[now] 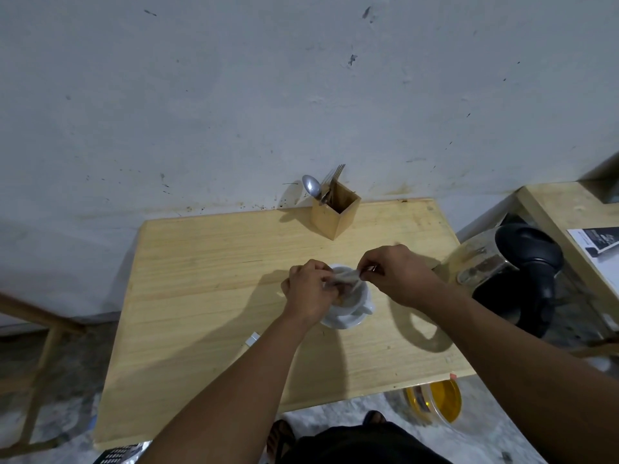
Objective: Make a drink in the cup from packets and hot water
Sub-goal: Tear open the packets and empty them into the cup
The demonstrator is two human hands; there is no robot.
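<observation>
A white cup (358, 301) stands on a white saucer (346, 323) in the middle of the wooden table (207, 296). Directly over the cup's mouth both hands grip a small pale packet (345, 277). My left hand (310, 289) pinches its left end and my right hand (398, 274) pinches its right end. The packet's lower part is hidden behind my left fingers. A steel kettle (485, 259) with a black lid and handle sits at the table's right edge. Whether the cup holds anything cannot be seen.
A wooden holder (335, 212) with a spoon and forks stands at the back by the wall. A small white scrap (252, 339) lies near my left forearm. A yellow container (438, 400) sits on the floor below the front edge. Another wooden surface (562, 209) is at the right.
</observation>
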